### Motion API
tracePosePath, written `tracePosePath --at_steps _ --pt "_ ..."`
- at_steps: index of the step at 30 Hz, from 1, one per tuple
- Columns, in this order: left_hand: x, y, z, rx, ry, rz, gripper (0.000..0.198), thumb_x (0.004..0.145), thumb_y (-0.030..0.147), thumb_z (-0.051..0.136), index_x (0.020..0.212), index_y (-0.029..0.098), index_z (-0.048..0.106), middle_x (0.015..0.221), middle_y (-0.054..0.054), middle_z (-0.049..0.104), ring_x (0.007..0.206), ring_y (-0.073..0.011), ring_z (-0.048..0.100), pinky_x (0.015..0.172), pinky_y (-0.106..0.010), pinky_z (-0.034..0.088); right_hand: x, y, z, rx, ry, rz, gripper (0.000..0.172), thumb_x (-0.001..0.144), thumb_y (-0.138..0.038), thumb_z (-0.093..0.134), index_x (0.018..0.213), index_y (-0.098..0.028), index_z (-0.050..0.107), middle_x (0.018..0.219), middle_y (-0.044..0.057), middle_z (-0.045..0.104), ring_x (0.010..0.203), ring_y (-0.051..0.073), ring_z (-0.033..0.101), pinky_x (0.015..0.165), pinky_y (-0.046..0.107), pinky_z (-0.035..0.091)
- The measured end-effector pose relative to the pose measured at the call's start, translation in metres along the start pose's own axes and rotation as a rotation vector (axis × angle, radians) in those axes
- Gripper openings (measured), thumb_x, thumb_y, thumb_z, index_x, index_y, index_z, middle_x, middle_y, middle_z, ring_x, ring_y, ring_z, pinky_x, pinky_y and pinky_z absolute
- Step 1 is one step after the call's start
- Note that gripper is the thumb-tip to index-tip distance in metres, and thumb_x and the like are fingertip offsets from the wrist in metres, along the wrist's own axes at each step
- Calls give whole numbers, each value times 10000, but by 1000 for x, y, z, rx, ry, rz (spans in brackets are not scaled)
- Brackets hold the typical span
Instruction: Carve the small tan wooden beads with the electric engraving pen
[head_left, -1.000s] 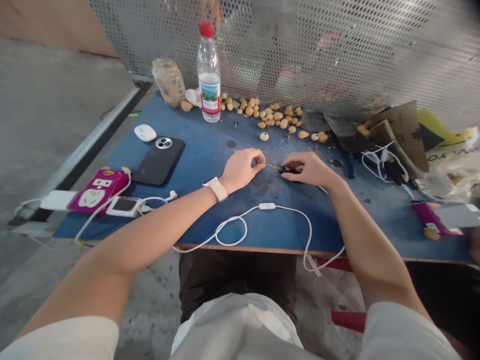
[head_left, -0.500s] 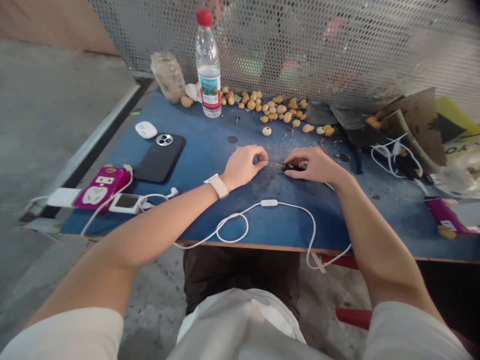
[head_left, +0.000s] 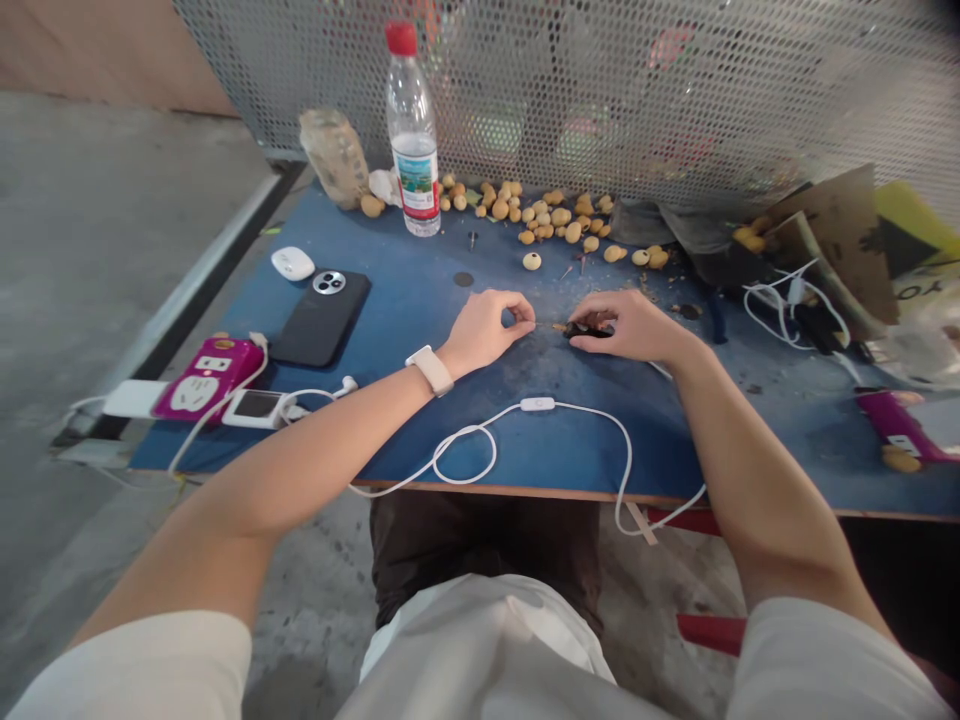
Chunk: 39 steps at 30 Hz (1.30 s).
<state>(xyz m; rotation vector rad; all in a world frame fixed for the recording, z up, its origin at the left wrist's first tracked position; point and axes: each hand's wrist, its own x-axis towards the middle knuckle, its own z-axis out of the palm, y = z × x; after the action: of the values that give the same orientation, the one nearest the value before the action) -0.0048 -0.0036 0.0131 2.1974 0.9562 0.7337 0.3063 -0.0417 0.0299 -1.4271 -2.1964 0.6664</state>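
Observation:
On the blue table [head_left: 420,420], my left hand [head_left: 487,328] pinches a thin rod-like piece between thumb and fingertips; it is too small to name. My right hand [head_left: 630,328] is closed around a small black handheld thing [head_left: 586,330] with a brownish tip that points at my left fingertips. My fingers cover most of that black thing, so its kind is unclear. A white cable comes out from below my right hand. Beyond my hands lies a round yellowish piece with a dark hole [head_left: 532,261].
A white cable with an inline switch [head_left: 537,404] loops in front of me. At left lie a black phone [head_left: 319,325], a white case [head_left: 292,263] and a magenta power strip [head_left: 214,378]. Behind stand a water bottle [head_left: 415,170] and several yellowish round pieces [head_left: 559,216]. Cardboard [head_left: 844,235] sits at right.
Both hands keep nearly the same pose and hold. The whole view has shifted very slightly.

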Motion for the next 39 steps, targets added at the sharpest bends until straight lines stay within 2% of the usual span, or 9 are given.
tracePosePath --at_steps 14,39 --pt "1 -8 9 -14 65 24 123 1066 101 900 1015 213 896 1114 -72 951 1018 -234 854 1053 -383 642 1 -2 -1 -20 -27 -15 349 934 -614 972 1033 -283 926 940 78 850 833 274 757 851 450 629" --pt "0 -9 7 13 47 60 129 1081 99 892 1029 218 895 1108 -62 953 1035 -239 867 1021 -382 638 1 -5 -3 -40 -51 -29 310 943 -576 937 1014 -278 887 943 80 866 836 281 766 849 451 631"
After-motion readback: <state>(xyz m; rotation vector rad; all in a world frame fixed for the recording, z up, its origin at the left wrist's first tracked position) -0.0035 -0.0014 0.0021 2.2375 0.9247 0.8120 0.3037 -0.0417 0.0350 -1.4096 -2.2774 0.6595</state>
